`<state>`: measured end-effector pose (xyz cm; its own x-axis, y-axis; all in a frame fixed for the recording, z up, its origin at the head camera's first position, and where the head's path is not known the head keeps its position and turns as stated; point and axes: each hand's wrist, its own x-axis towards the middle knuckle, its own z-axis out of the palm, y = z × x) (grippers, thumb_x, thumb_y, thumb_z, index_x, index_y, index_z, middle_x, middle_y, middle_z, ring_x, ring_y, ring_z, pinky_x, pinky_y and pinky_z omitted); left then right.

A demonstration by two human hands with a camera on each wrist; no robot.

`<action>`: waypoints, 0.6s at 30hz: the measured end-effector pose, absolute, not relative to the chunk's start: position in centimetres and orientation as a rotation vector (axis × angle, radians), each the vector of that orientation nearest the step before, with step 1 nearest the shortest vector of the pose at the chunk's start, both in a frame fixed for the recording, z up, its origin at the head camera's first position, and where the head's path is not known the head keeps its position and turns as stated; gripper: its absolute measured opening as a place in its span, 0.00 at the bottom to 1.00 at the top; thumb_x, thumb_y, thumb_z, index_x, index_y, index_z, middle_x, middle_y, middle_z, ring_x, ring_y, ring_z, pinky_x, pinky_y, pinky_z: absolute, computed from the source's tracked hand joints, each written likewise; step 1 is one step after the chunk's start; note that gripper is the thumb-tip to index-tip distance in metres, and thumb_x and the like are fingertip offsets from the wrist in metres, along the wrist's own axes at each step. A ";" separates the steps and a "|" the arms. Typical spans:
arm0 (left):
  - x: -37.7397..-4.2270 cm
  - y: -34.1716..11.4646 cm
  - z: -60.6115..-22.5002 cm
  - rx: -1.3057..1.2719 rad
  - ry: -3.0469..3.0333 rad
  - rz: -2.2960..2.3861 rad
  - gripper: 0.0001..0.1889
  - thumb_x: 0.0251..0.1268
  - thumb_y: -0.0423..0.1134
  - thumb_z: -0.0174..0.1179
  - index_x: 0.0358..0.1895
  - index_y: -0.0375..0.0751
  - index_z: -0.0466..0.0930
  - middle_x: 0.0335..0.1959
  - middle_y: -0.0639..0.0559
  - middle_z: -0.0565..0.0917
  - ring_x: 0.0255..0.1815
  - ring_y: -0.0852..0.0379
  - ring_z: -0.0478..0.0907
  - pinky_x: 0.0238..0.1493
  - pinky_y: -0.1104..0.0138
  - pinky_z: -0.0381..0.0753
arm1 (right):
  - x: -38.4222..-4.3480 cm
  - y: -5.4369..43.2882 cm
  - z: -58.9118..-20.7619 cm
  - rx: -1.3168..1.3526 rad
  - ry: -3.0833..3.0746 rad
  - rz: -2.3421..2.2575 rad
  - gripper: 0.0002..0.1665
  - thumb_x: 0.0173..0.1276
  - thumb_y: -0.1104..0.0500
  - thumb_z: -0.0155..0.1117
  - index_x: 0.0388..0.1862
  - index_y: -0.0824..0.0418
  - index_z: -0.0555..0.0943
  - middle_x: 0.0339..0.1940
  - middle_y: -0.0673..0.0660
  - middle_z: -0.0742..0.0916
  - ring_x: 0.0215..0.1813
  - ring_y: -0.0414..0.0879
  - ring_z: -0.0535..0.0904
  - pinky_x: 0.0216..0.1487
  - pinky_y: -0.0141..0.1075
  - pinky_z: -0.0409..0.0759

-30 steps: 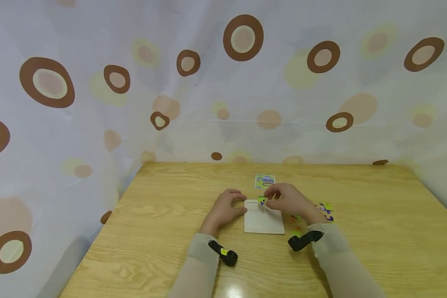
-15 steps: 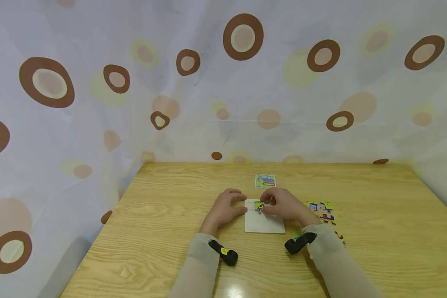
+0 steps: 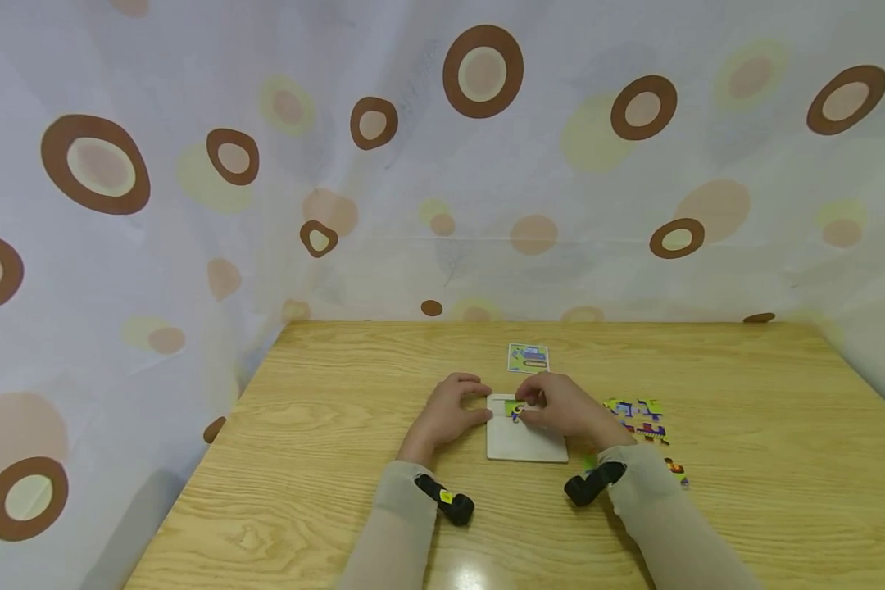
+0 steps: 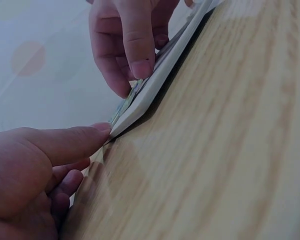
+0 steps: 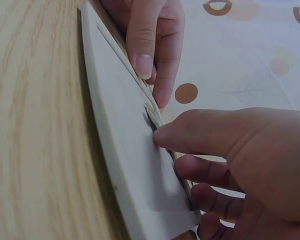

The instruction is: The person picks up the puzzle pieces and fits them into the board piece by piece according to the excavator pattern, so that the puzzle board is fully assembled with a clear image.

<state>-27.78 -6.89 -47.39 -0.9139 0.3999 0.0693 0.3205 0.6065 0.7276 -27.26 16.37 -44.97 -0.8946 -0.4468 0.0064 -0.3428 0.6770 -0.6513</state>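
A white puzzle tray (image 3: 524,445) with a low rim lies on the table in front of me. My left hand (image 3: 448,412) grips its upper left corner, thumb against the left side; the left wrist view shows the thumb tip right at the tray's edge (image 4: 147,95). Near the tray's top edge, my right hand (image 3: 566,407) pinches a green jigsaw piece (image 3: 514,408) with a yellow and purple print between thumb and fingers. In the right wrist view that piece (image 5: 153,116) sits close over the tray floor, seen almost edge-on. Its right part is hidden by the fingers.
A picture card (image 3: 528,358) of a digger lies behind the tray. Several loose jigsaw pieces (image 3: 651,433) are spread to its right, some hidden under the right forearm; another piece (image 3: 676,469) lies nearer. A spotted cloth (image 3: 383,270) hangs behind the table.
My right hand has moved slightly left and nearer with the jigsaw piece, lowering it towards the tray's top edge, and uncovering more loose pieces. My left hand stays at the tray.
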 end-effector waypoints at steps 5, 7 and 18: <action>-27.8 -6.9 -47.3 0.619 2.719 1.205 0.19 0.65 0.41 0.67 0.58 0.44 0.83 0.66 0.48 0.71 0.69 0.44 0.65 0.69 0.51 0.63 | -27.2 16.3 -45.2 -0.670 2.737 -1.028 0.12 0.65 0.62 0.69 0.47 0.61 0.83 0.36 0.51 0.80 0.37 0.46 0.72 0.40 0.41 0.73; -27.8 -6.9 -47.4 0.625 2.724 1.195 0.18 0.65 0.41 0.67 0.58 0.44 0.83 0.66 0.48 0.71 0.69 0.45 0.65 0.69 0.52 0.63 | -27.2 16.2 -45.1 -0.668 2.740 -1.027 0.12 0.65 0.63 0.69 0.47 0.61 0.83 0.35 0.52 0.80 0.37 0.46 0.71 0.40 0.41 0.72; -27.7 -7.0 -47.1 0.603 2.709 1.197 0.18 0.65 0.41 0.67 0.58 0.45 0.83 0.67 0.49 0.71 0.70 0.45 0.64 0.69 0.52 0.63 | -27.3 16.1 -45.2 -0.691 2.746 -1.035 0.13 0.64 0.65 0.69 0.48 0.61 0.86 0.38 0.51 0.82 0.38 0.46 0.73 0.40 0.41 0.74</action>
